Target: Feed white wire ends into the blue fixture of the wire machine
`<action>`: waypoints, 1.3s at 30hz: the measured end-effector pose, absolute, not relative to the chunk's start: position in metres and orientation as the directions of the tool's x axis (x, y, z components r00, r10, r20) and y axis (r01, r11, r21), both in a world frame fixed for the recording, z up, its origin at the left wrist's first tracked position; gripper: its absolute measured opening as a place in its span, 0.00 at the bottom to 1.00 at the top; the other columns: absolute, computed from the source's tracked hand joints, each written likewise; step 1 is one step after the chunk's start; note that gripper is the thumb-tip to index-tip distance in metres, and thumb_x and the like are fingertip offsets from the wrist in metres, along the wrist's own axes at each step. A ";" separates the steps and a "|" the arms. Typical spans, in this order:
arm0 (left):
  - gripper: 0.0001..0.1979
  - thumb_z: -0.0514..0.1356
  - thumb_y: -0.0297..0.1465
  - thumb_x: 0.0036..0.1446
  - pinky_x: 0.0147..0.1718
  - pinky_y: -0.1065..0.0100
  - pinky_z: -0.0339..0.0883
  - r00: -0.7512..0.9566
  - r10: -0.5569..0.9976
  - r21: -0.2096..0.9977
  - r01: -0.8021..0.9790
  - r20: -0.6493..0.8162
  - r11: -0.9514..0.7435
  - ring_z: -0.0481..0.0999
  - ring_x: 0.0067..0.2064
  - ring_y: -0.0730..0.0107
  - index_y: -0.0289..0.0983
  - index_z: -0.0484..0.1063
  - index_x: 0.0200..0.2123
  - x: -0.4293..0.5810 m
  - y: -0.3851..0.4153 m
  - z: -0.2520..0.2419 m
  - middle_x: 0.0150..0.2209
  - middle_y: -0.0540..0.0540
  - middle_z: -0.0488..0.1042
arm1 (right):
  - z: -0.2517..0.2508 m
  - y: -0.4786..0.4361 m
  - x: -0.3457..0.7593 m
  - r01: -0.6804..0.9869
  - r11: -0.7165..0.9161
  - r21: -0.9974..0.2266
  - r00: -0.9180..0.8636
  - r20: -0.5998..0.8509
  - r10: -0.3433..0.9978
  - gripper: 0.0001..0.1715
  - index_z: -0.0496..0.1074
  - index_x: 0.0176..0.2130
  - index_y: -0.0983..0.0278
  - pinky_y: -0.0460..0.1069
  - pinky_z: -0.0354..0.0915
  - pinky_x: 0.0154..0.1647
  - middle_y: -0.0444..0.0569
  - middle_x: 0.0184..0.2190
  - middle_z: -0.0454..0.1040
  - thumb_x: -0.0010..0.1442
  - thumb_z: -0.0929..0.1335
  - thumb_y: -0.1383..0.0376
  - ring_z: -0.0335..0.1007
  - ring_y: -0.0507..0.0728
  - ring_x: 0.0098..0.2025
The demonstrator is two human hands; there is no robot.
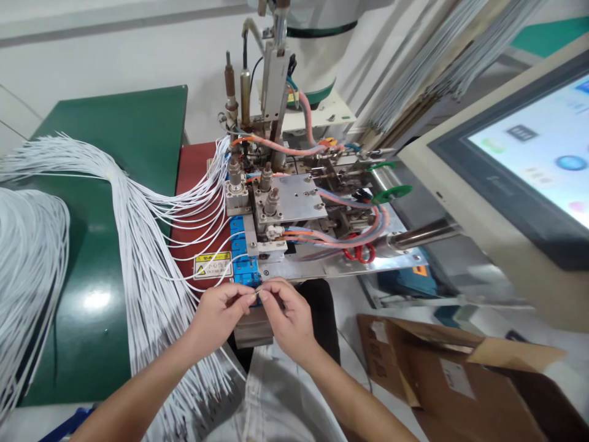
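Blue fixture (pixel 243 268): your landmark, along the left edge of the machine (pixel 299 199).
Small thin piece (pixel 258 292): just off the near end of the blue fixture, between the fingertips of both your hands; too small to tell exactly what it is.
Left hand (pixel 218 313): in front of the blue fixture, your thumb and index finger narrowed to a pinch on the piece.
Right hand (pixel 291 316): near and right of the blue fixture, your thumb and index finger pinching the piece from the other side.
White wires (pixel 126 245): left of the blue fixture, bundled, several strands reaching it.
Warning label (pixel 213 266): just left of the blue fixture.
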State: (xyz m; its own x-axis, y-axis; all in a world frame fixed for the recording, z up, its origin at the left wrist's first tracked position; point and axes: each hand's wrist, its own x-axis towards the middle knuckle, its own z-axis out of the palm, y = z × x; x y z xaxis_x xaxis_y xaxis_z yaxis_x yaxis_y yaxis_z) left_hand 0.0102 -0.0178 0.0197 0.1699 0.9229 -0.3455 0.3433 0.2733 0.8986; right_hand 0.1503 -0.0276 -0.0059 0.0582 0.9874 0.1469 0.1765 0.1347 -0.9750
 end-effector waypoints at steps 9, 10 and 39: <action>0.08 0.58 0.33 0.52 0.29 0.73 0.65 0.103 0.943 0.919 0.279 -0.316 0.278 0.70 0.27 0.74 0.34 0.74 0.30 0.011 -0.023 0.011 0.24 0.50 0.72 | -0.002 -0.028 0.147 0.193 0.092 -0.977 0.125 0.118 0.985 0.07 0.70 0.24 0.63 0.47 0.65 0.30 0.45 0.23 0.70 0.52 0.65 0.69 0.67 0.52 0.26; 0.08 0.58 0.33 0.51 0.29 0.73 0.65 0.102 0.945 0.921 0.280 -0.311 0.273 0.70 0.28 0.73 0.35 0.74 0.30 0.011 -0.023 0.010 0.25 0.50 0.72 | -0.002 -0.028 0.147 0.199 0.093 -0.976 0.121 0.118 0.986 0.07 0.69 0.23 0.63 0.47 0.65 0.29 0.45 0.22 0.70 0.52 0.65 0.70 0.67 0.52 0.26; 0.06 0.56 0.32 0.54 0.25 0.74 0.65 0.067 0.973 0.920 0.345 -0.221 0.185 0.69 0.23 0.76 0.35 0.69 0.30 0.009 -0.027 0.007 0.22 0.52 0.69 | 0.001 -0.020 0.153 0.233 0.200 -0.952 -0.036 0.197 0.980 0.11 0.67 0.22 0.63 0.47 0.61 0.27 0.45 0.21 0.67 0.55 0.63 0.69 0.63 0.52 0.25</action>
